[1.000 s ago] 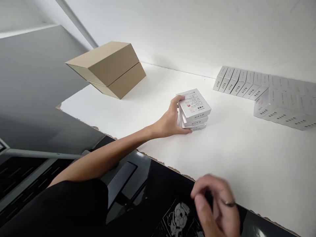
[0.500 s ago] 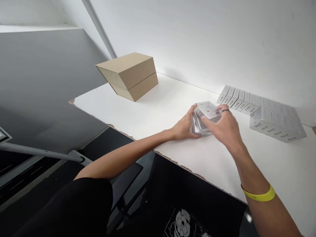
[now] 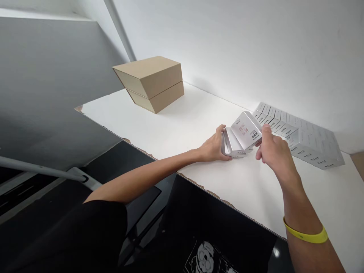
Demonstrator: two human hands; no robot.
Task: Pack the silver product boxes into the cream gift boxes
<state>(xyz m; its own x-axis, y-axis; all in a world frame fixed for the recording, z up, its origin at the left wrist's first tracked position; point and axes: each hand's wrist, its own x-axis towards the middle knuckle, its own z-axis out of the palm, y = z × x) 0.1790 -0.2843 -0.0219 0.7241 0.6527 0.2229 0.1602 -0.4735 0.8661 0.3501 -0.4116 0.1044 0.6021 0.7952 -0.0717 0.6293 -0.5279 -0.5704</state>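
Observation:
My left hand [image 3: 213, 147] is closed round the left end of a few small silver boxes [image 3: 233, 141] on the white table, thumb and fingers at opposite edges. In my right hand [image 3: 275, 151] is another silver box [image 3: 247, 129], pinched at its right edge with the thumb on top. This box is tilted, its printed face with red and black lettering towards me. Its lower left edge meets the boxes at my left hand; how many lie beneath it is partly hidden. A yellow band [image 3: 308, 236] circles my right wrist.
Rows of similar silver boxes [image 3: 315, 146] stand at the right by the wall, close behind my right hand. Two stacked tan boxes [image 3: 162, 81] are at the back left. The white table [image 3: 196, 113] has a chipped front edge, with a white wall behind.
My right hand has moved right and turned, thumb now on top. The upper silver box has tipped up, showing its printed face. My left hand stays on the boxes.

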